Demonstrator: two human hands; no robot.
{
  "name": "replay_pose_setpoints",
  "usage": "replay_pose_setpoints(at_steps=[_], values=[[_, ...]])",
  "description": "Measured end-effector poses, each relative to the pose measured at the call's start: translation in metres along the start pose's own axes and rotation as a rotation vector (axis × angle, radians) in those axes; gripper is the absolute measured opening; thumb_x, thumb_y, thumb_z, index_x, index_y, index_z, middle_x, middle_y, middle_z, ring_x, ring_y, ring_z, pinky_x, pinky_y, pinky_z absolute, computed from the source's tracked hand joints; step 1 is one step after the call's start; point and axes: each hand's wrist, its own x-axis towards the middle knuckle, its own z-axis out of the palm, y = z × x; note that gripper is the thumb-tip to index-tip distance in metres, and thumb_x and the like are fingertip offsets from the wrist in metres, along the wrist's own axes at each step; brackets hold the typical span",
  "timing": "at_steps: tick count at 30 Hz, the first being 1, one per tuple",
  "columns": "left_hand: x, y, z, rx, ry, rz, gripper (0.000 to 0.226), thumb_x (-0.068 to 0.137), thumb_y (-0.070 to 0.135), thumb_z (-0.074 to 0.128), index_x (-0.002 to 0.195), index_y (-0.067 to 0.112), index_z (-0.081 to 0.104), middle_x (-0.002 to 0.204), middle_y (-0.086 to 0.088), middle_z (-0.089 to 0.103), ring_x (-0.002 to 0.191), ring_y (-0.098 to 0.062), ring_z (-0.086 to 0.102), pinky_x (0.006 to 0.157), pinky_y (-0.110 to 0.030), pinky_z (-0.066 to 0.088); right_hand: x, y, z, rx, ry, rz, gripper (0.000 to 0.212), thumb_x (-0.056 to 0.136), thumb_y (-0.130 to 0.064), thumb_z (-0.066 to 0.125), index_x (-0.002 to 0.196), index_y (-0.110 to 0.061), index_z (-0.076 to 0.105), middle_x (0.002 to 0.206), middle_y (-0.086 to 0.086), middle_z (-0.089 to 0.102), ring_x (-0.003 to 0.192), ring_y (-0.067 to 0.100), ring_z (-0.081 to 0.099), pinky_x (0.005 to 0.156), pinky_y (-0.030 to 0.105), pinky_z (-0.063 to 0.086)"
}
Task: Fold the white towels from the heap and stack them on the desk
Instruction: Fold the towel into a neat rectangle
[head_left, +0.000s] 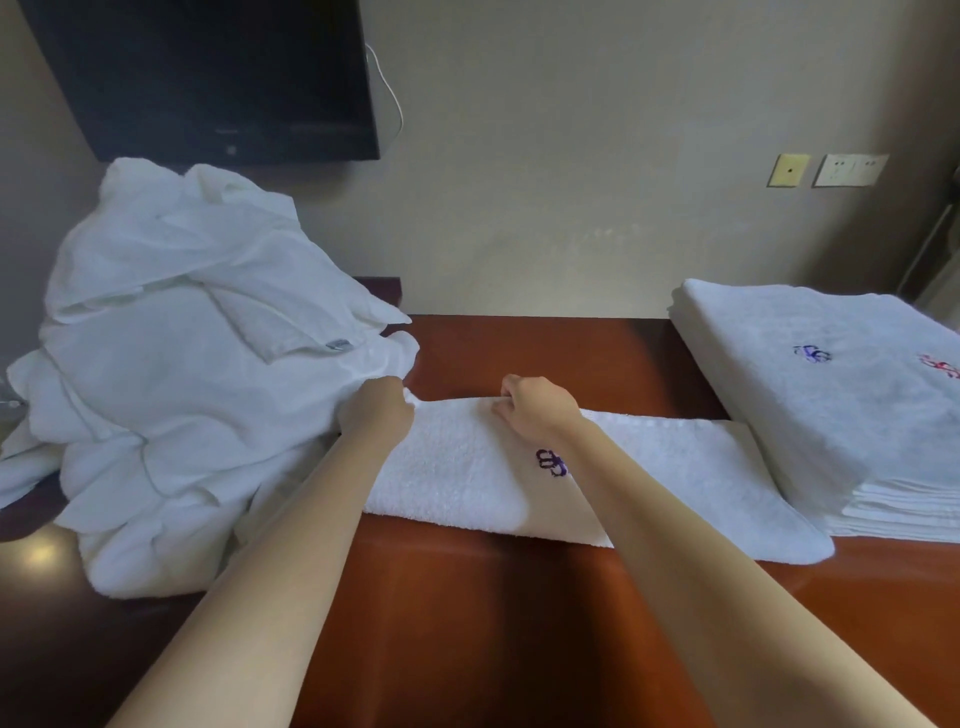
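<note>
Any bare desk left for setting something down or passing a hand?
Two bare patches of desk: the near side, in front of the towel, and the back strip between heap and stack. Crowded: heap fills the left, stack the right.

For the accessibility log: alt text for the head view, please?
A person's left-hand grip and right-hand grip pinch the far edge of a folded white towel lying across a brown desk. A heap of crumpled white towels sits to its left, a neat stack of folded towels to its right.
</note>
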Motion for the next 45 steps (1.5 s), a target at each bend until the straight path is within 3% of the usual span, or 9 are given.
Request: replay_pose_setpoints(at_steps=[4,6,9,14,19,28,34,39,45], values=[[-0.007,0.017,-0.003,0.294,0.178,0.112,0.021,0.09,0.011,0.054,0.111,0.013,0.051,0.117,-0.007,0.051,0.107,-0.026,0.05,0.08,-0.035,0.044,0.001,0.004,0.014,-0.008,0.091,-0.024,0.021,0.099,-0.034,0.047,0.093,-0.014,0.052,0.095,0.002,0.059,0.084,0.024,0.057,0.064,0.03,0.037],[-0.015,0.035,-0.001,0.262,0.26,0.218,0.019,0.086,0.004,0.051,0.102,0.014,0.053,0.109,-0.006,0.05,0.102,-0.025,0.049,0.074,-0.034,0.04,0.0,0.005,0.02,0.005,0.14,-0.034,0.018,0.098,-0.033,0.048,0.089,-0.017,0.049,0.093,0.0,0.055,0.083,0.022,0.056,0.066,0.03,0.033],[-0.03,0.056,0.014,0.045,0.167,0.252,0.014,0.09,0.005,0.044,0.094,0.011,0.056,0.101,-0.005,0.055,0.096,-0.024,0.053,0.07,-0.033,0.04,-0.004,0.008,0.023,0.028,0.192,-0.038,0.016,0.095,-0.031,0.048,0.086,-0.018,0.048,0.086,-0.003,0.047,0.075,0.021,0.052,0.065,0.029,0.029],[-0.045,0.052,0.037,-0.208,0.022,0.196,0.032,0.098,0.015,0.037,0.118,0.004,0.059,0.123,-0.006,0.059,0.115,-0.026,0.054,0.093,-0.038,0.046,-0.024,0.037,0.01,-0.085,0.195,0.009,0.022,0.096,-0.039,0.043,0.087,-0.018,0.043,0.067,-0.007,0.048,0.069,0.023,0.053,0.062,0.032,0.028],[-0.042,0.048,0.041,-0.054,-0.17,0.271,0.055,0.102,0.04,0.022,0.151,0.016,0.025,0.16,0.001,0.017,0.147,-0.015,0.01,0.117,-0.035,0.014,-0.059,0.094,-0.013,-0.149,0.205,0.118,0.036,0.094,-0.051,0.045,0.084,-0.016,0.045,0.074,-0.002,0.055,0.073,0.026,0.056,0.06,0.032,0.035],[-0.041,0.05,0.049,0.117,-0.183,0.293,0.073,0.09,0.068,0.008,0.153,0.032,0.008,0.161,0.008,0.002,0.148,-0.013,-0.002,0.117,-0.046,0.002,-0.067,0.154,-0.052,-0.285,0.324,0.114,0.055,0.085,-0.067,0.051,0.071,-0.014,0.054,0.07,-0.001,0.063,0.071,0.021,0.061,0.058,0.029,0.044],[-0.042,0.051,0.049,0.165,-0.191,0.221,0.077,0.086,0.074,0.007,0.152,0.035,0.005,0.161,0.005,-0.001,0.148,-0.02,-0.005,0.117,-0.051,0.002,-0.062,0.171,-0.033,-0.175,0.175,0.221,0.047,0.093,-0.06,0.042,0.095,-0.015,0.054,0.103,0.004,0.062,0.104,0.025,0.053,0.078,0.035,0.04],[-0.041,0.053,0.049,0.172,-0.19,0.188,0.077,0.086,0.075,0.008,0.152,0.035,0.006,0.161,0.004,-0.001,0.148,-0.022,-0.004,0.117,-0.051,0.002,-0.065,0.132,-0.033,-0.397,0.282,0.032,0.031,0.098,-0.036,0.041,0.12,-0.018,0.052,0.12,0.002,0.056,0.112,0.024,0.049,0.088,0.036,0.034],[-0.041,0.051,0.049,0.172,-0.188,0.136,0.076,0.087,0.074,0.007,0.152,0.036,0.007,0.162,0.003,-0.001,0.148,-0.024,-0.004,0.117,-0.052,0.002,-0.09,0.105,-0.012,-0.149,0.044,0.01,0.053,0.098,-0.053,0.034,0.146,-0.03,0.035,0.154,-0.002,0.032,0.143,0.021,0.025,0.116,0.047,0.018]])
